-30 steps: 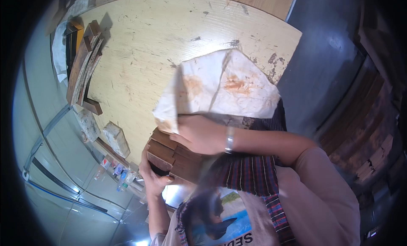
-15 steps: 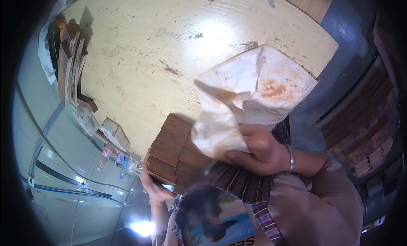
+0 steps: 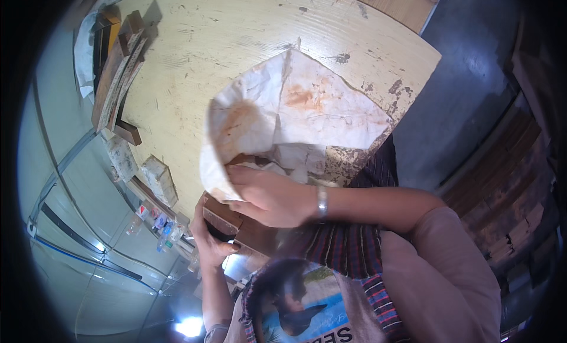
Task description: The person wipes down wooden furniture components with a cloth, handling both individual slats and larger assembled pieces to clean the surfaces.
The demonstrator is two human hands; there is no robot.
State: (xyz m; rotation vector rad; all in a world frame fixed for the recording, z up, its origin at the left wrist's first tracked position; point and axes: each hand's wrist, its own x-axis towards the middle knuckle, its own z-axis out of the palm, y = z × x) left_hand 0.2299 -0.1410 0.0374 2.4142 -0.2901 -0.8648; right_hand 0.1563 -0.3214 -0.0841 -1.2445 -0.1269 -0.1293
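A large white cloth (image 3: 331,115) with rust-brown stains lies spread over the table edge. My right hand (image 3: 269,194), a metal bangle at its wrist, is closed on a fold of it and presses it over the brown wooden blocks (image 3: 220,215). The cloth and hand hide most of the stack's top. From the left side, my left hand (image 3: 209,242) grips the blocks, its thumb against the near face and its other fingers mostly hidden behind.
The pale, scuffed wooden table (image 3: 195,53) stretches beyond my hands. Dark-edged boards (image 3: 118,77) stand at its left rim, near two whitish blocks (image 3: 158,179) and small bottles (image 3: 165,228). Stacked brown wood (image 3: 502,177) lies at the right.
My right hand has moved left with the cloth, across the top of the blocks. The cloth now covers much of the stack. My left hand still holds its side.
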